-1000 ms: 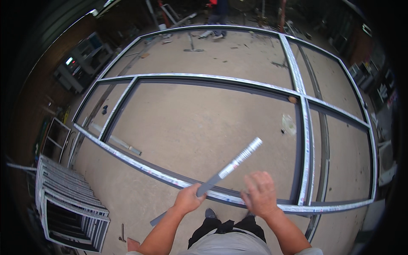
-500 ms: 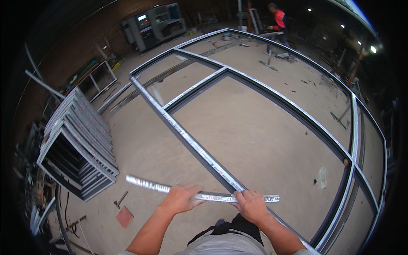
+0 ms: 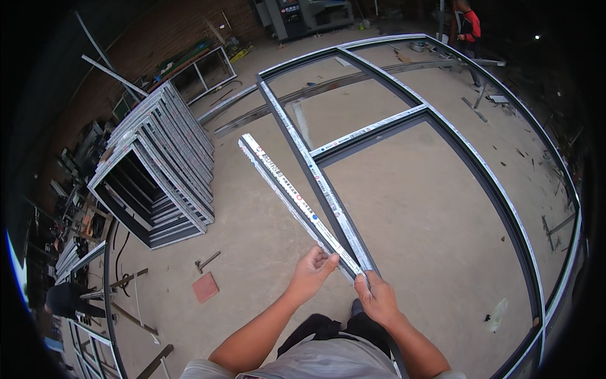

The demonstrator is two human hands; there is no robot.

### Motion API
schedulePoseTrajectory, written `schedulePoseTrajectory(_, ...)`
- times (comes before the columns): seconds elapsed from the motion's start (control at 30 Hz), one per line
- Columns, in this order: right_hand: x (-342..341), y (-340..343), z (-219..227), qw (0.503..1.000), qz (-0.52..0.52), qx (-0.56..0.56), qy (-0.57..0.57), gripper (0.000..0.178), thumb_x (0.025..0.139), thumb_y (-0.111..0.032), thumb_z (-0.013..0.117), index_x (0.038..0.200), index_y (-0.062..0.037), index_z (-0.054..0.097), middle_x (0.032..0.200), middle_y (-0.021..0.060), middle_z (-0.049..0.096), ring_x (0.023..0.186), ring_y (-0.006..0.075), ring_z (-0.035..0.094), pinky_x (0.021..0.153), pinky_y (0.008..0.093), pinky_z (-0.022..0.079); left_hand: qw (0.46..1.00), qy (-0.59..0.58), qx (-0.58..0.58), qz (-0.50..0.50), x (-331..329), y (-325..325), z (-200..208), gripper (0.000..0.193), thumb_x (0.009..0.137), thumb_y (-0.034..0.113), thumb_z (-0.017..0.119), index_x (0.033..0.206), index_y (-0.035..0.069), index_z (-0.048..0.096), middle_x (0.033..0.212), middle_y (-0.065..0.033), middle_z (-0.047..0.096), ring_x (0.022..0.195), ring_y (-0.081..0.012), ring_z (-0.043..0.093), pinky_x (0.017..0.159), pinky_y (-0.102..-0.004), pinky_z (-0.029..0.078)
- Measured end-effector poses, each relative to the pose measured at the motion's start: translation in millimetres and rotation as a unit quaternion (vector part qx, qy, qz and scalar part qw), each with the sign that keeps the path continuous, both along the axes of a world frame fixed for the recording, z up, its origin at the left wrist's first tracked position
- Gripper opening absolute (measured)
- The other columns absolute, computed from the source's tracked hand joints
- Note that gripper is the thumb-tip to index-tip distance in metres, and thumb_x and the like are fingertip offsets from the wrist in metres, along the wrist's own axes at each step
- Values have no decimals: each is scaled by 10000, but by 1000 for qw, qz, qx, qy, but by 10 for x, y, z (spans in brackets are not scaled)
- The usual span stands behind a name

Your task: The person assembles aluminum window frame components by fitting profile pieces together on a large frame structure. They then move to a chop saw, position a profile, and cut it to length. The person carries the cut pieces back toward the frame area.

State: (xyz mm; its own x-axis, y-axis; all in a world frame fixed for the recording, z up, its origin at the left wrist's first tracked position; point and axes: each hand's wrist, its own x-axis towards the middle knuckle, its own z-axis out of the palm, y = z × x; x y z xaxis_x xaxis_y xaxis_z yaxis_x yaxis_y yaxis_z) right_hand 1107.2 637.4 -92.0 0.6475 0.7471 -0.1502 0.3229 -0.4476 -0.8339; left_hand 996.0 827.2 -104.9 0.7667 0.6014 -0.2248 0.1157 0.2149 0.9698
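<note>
A window-frame profile strip (image 3: 287, 196), wrapped in white printed film, slants away from me toward the far left. My left hand (image 3: 309, 276) is closed around its lower part, the thumb on top. Close by, my right hand (image 3: 377, 298) pinches the near end with thumb and fingers, right beside the bar of a large window frame (image 3: 341, 218). Whether the right fingers also touch that bar, I cannot tell. The large frame, dark grey with white film, stands raised off the floor and is divided by crossbars (image 3: 372, 131).
A stack of smaller frames (image 3: 151, 183) stands on the left. On the floor lie a hammer (image 3: 207, 261) and a reddish square tile (image 3: 205, 287). One person (image 3: 467, 31) stands at the far right, another (image 3: 69, 300) bends at the left. A grey machine (image 3: 309, 19) is at the back.
The profile strip has swung from lying crosswise before me to pointing away, alongside the large frame's bar. Both hands have stayed on it. My view has turned toward the left.
</note>
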Motion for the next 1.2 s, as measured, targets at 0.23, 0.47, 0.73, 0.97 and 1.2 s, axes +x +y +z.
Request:
schedulePoseTrajectory(0.23,200,844,-118,996,-8,36,76,430,1109,-439,607,1134,-21,703,785,218,693,726,374,699,683,475,529,998,-11,-66,-13,190,838,-34,427,1078,367,730,1314,25,629,1184,-60,735,1059,-148,699,919,-336,589)
schedulePoseTrajectory(0.47,77,1897,108,989,-98,27,107,433,1098,-415,660,1131,13,712,736,85,660,706,145,615,649,360,497,996,-32,-74,-38,237,2091,43,417,1087,372,712,1317,34,631,1198,-61,740,1067,-147,699,914,-347,592)
schedulePoseTrajectory(0.73,107,2433,171,981,-191,13,38,412,1083,-375,685,1119,30,617,787,134,730,712,186,679,678,373,538,992,-65,-68,-88,474,3246,207,499,1083,439,699,1365,37,614,1236,-81,736,1114,-192,718,962,-377,600)
schedulePoseTrajectory(0.97,578,2774,118,977,-209,15,31,431,1078,-405,666,1132,17,601,769,169,716,699,259,713,669,412,547,990,-78,-46,-112,1133,3694,145,492,1070,410,727,1373,42,603,1273,-106,725,1135,-214,718,965,-386,604)
schedulePoseTrajectory(1.2,1141,2991,123,971,-238,-15,24,396,1061,-381,679,1139,4,625,762,190,700,697,296,709,665,438,536,941,-73,329,30,1786,4371,354,679,988,236,806,1547,7,497,1488,-186,586,1367,-329,591,1158,-480,492)
